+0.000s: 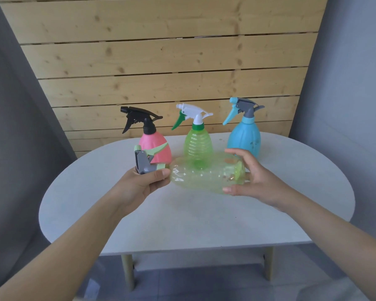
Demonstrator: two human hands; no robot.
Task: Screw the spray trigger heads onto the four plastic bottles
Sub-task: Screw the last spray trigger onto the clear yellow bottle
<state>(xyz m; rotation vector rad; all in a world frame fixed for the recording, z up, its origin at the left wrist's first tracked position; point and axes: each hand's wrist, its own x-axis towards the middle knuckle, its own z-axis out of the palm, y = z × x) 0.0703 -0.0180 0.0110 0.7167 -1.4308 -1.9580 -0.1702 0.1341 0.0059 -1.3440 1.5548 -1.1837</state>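
My left grip point(148, 179) is closed around the collar of the grey and pale green trigger head point(147, 160), thumb pressed at the neck of the clear yellow-green bottle point(204, 175), which I hold lying sideways above the worktop point(182, 218). My right grip point(250, 177) cups the base end of that bottle, fingers and thumb wrapped on either side of it. Behind this bottle stand three others on the worktop, each with a head on its neck: the pink bottle point(159, 146) with a black head just behind my left grip, the green ribbed bottle point(197, 144) with a white head directly behind the middle, and the blue bottle point(244, 137) with a grey and blue head behind my right grip. I judge this to be the fourth and last head being threaded on. Whether it is fully tight I cannot tell. The next move calls for steadying the bottle with the right grip while the left twists the collar until it seats, then standing the bottle upright beside the others.
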